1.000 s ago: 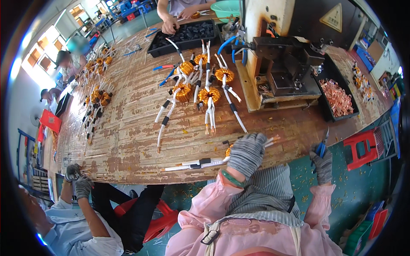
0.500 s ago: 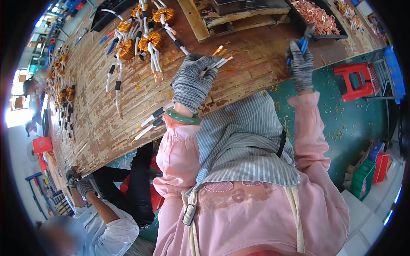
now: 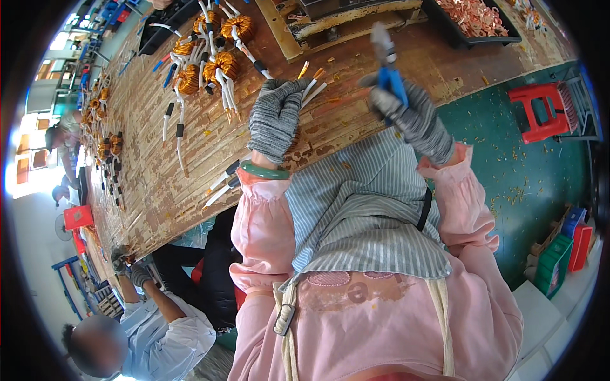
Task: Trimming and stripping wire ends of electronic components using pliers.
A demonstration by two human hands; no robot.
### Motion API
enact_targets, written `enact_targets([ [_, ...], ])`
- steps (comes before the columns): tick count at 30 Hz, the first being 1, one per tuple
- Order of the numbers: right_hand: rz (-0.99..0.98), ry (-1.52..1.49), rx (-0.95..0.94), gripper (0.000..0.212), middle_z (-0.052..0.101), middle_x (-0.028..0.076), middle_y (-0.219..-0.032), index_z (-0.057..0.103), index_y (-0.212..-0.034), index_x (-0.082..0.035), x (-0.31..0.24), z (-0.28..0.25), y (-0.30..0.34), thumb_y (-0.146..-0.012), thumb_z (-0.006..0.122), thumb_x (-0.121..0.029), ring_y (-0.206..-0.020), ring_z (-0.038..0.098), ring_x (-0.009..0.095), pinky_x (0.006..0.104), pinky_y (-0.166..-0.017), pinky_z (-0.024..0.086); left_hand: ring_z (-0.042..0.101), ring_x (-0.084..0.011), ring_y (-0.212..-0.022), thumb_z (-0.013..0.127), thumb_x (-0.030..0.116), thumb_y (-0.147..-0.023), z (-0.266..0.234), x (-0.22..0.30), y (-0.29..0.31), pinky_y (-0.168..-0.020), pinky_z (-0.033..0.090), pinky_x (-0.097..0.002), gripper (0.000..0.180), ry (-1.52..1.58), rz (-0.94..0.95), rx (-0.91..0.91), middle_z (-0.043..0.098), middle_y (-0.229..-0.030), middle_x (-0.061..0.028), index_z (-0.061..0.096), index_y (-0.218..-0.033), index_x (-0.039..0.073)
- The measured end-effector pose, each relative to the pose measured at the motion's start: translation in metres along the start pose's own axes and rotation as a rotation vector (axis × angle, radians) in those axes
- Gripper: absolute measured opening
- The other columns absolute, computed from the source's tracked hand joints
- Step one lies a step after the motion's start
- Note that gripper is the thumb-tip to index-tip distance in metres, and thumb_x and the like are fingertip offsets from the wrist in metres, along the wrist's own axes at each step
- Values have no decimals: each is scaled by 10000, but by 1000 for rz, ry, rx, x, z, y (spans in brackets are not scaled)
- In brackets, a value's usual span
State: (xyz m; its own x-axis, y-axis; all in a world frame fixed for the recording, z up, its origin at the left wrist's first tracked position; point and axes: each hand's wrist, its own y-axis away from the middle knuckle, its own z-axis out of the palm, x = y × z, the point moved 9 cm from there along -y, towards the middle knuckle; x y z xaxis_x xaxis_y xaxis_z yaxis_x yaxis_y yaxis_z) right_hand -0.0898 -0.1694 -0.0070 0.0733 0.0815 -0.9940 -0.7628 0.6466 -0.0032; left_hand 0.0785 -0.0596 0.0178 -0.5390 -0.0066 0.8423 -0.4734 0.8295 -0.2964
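Observation:
My left hand [image 3: 276, 120], in a grey knitted glove, is closed on a bundle of white-sleeved wire leads [image 3: 313, 93] at the table's near edge. Their bare, copper-coloured ends poke out past the fingers. A bit of orange winding shows beneath this hand; the rest of it is covered. More white leads with black bands [image 3: 223, 189] stick out beside the wrist. In my right hand [image 3: 416, 124], gloved alike and slightly blurred, is a pair of blue-handled pliers [image 3: 392, 81]. Their grey jaws point up and away, apart from the leads.
Several copper-wound ring coils [image 3: 221, 66] with white leads lie at the far left of the worn wooden table [image 3: 159, 203]. A black tray [image 3: 473, 39] of copper terminals stands far right, near a wooden-framed fixture [image 3: 356, 28]. A red stool [image 3: 544, 111] is at right; a co-worker [image 3: 165, 324] sits at left.
My right hand has swung left with the pliers, from the table's right part toward the leads. My left hand has shifted slightly left, still gripping its bundle.

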Motion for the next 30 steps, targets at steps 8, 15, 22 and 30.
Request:
enact_targets([
  [8, -37, -204, -113, 309, 524, -4, -747, 545, -1089, -49, -1, 77, -17, -868, 540, -265, -678, 471, 69, 223, -628, 424, 537, -174, -702, 571, -35, -726, -2, -7, -3, -675, 436, -261, 166, -166, -126, 31, 514, -761, -79, 640, -840, 65],
  [15, 317, -134, -144, 348, 556, 14, -627, 588, -921, -34, 62, 66, -33, -852, 538, -371, -542, 521, 86, 224, -458, 419, 571, -201, -742, 590, 3, -750, -10, -23, 3, -707, 469, -275, 180, 129, -183, 224, 544, -793, -105, 568, -928, 5],
  [22, 11, 59, 62, 393, 593, 91, -759, 561, -981, -41, 2, 34, -24, -826, 561, -402, -636, 572, 151, 277, -567, 461, 582, -271, -771, 606, 48, -759, -14, 6, 2, -706, 475, -321, 180, -350, -68, 222, 543, -873, -137, 591, -936, 13],
  [30, -95, 1349, -106, 391, 564, 183, -926, 507, -1086, -34, -20, 46, -2, -809, 562, -304, -855, 561, 352, 395, -761, 451, 593, -309, -765, 513, 242, -842, -8, 24, 19, -677, 464, -395, 178, -735, -41, 255, 621, -849, -96, 604, -912, 105],
])
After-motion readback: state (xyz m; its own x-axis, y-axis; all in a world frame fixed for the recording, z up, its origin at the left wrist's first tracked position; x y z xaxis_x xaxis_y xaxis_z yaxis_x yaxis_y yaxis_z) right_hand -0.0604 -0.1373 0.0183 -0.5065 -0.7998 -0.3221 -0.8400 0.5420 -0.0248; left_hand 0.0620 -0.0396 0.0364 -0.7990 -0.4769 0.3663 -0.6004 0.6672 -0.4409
